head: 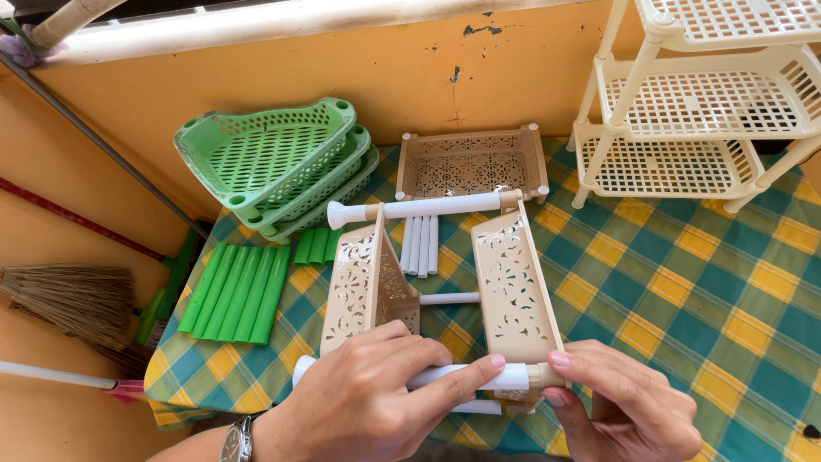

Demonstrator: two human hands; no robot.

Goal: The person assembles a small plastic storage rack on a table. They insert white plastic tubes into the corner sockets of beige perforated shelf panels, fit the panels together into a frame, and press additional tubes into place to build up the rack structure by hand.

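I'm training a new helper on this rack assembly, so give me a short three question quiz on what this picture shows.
1. True or false: the left hand grips a white plastic tube between two beige perforated plastic shelf trays.
2. Multiple choice: the stack of green triangular plastic baskets sits A) on the floor, B) at the back left of the checked tablecloth, C) on the cream three-tier plastic rack.
3. Fill in: the loose green plastic tubes lie ____ the green baskets, toward the camera.

Key: 1 true. 2 B. 3 in front of.
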